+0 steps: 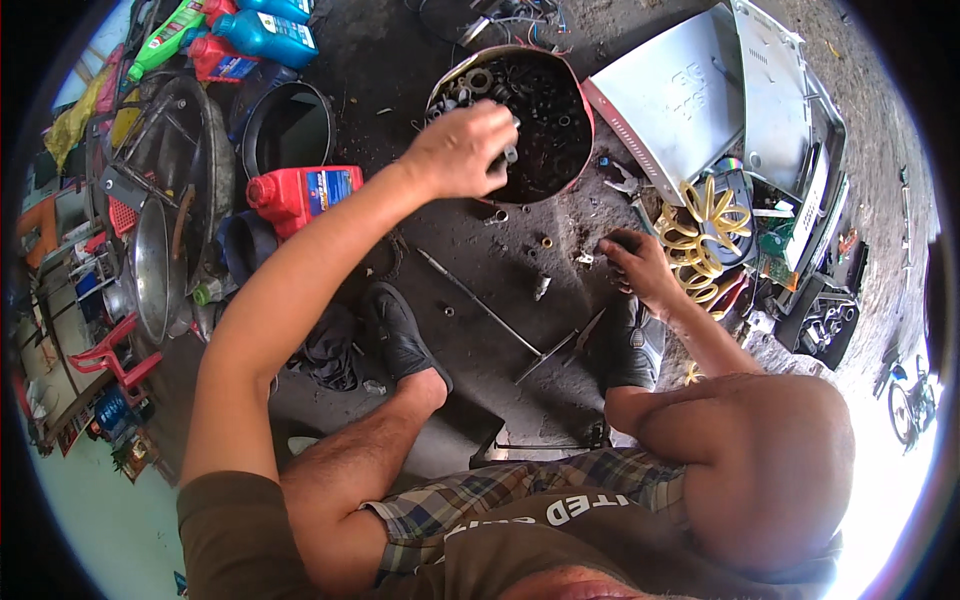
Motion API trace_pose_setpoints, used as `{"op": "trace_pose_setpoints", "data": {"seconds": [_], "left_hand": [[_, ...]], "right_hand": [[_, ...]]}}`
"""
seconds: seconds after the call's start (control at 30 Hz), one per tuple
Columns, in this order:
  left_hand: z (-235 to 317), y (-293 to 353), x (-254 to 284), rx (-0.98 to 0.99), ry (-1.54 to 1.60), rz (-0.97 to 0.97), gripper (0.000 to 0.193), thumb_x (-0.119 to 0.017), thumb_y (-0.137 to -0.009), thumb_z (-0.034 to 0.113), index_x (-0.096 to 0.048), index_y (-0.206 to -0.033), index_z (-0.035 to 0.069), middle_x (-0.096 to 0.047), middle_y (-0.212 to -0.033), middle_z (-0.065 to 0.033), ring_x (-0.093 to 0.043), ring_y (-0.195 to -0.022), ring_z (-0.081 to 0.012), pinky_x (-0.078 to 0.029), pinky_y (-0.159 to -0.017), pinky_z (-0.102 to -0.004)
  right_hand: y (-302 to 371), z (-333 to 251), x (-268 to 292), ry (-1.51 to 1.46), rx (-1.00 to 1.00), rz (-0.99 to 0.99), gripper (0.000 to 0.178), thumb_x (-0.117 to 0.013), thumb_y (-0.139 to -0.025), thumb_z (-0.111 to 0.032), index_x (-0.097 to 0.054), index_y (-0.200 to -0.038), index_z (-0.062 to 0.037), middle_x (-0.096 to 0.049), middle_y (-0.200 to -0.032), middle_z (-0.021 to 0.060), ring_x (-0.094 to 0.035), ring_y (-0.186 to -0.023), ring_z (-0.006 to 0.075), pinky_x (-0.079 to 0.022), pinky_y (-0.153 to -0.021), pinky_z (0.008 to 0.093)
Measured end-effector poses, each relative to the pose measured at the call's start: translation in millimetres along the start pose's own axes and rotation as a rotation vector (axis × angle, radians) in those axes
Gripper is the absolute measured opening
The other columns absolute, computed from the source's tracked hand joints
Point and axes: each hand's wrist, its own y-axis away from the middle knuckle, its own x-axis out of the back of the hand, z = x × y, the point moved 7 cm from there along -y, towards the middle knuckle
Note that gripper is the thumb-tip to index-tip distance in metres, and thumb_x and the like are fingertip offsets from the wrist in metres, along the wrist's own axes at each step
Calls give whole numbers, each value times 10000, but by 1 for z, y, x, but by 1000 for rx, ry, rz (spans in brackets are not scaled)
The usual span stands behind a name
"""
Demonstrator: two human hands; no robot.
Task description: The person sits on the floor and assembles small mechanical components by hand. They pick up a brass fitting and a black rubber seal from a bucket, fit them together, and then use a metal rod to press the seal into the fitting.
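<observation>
Head view: a person squats on a dark, oil-stained concrete floor [480, 270] amid workshop clutter.
Left hand: left hand [462, 150] reaches far over the near-left rim of a round red-rimmed metal bowl full of black nuts, washers and bearings [545, 110]; fingers curled shut around a small metal part at the fingertips, kind too small to tell.
Right hand: right hand [635, 262] is low on the floor, right of centre; fingers bent down toward small loose bits, closed or not cannot be told.
Key relation: the bowl's contents lie directly under and just far-right of the left fingers; the left hand is clearly the nearer one, the right hand well apart on the near-right side.
Long item: thin steel rod with a cross handle [490, 312] lies on the floor between the hands, axis running far-left to near-right.
Left side: red plastic oil jug [300, 195], black bucket [288, 128], blue bottles [265, 35].
Right side: yellow coiled hose [700, 235] beside a grey opened appliance casing [740, 100].
Footwear: black shoe [400, 335] near centre.
</observation>
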Motion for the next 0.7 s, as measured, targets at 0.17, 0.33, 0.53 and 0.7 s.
{"op": "trace_pose_setpoints", "data": {"seconds": [0.17, 0.33, 0.53, 0.7], "left_hand": [[-55, -2, 19, 347, -116, 18, 298, -774, -819, 147, -653, -1077, 57, -637, -1106, -109, -661, -1126, -310, -573, -977, -434], [-27, -25, 14, 106, -128, 193, 313, -773, -818, 45, -694, -1121, 72, -647, -1121, -75, -665, -1104, -280, -566, -999, -408], [7, -25, -44, -256, -20, -45, 336, -725, -870, 66, -770, -1190, 157, -661, -1370, -62, -613, -1249, -242, -499, -1053, -404], [-8, -30, -62, -117, -235, -303, 348, -756, -885, 243, -748, -1233, 256, -583, -1436, -81, -519, -1362, -255, -421, -1117, -473]], "right_hand": [[-1, 8, 10, -98, -57, 35, 323, -730, -1012, -335, -748, -1142, -40, -645, -803, -5, -533, -642, 72, -425, -530, 267], [-4, 12, 7, -105, -62, 26, 333, -722, -1012, -348, -751, -1145, -43, -655, -810, 0, -548, -654, 85, -441, -539, 275], [-11, -3, 1, -70, -28, 3, 370, -727, -1010, -355, -738, -1165, -19, -639, -798, -6, -534, -639, 87, -450, -537, 283], [-19, -1, 1, -165, -27, -21, 343, -722, -1023, -329, -731, -1161, -16, -565, -744, -37, -479, -598, 65, -391, -507, 256]]}}
